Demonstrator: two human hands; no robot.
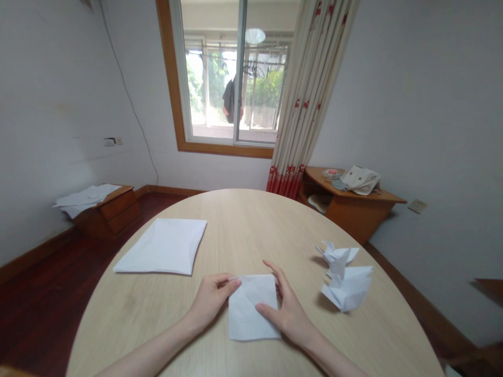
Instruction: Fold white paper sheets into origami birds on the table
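Left hand [212, 299] has its grip closed in a pinch, thumb over forefinger, on the far left corner of a white folded sheet [249, 314]. Right hand [288, 310] has a looser, wider grip on the right side of the same sheet: its thumb lies flat on the upper face, its forefinger stands raised beyond the far right corner, and the other fingers curl at the right edge, partly hidden.

The sheet is roughly square and sits between the hands at the near middle of a round, pale wood worktop [243, 225]; whether it rests flat or is slightly lifted, I cannot tell. A larger white paper stack [163, 247] lies at the far left, well apart from the left hand. On the right are two folded paper shapes with pointed flaps, the far one [334, 254] close behind the near one [349, 290].

Beyond the worktop, a low drawer cabinet [121, 209] on the left bears loose papers [88, 198]. At the far side are a window [212, 89] and a red-patterned curtain [308, 104], and on the right a wooden cabinet [348, 212] carries a pale cloth bag [360, 179].
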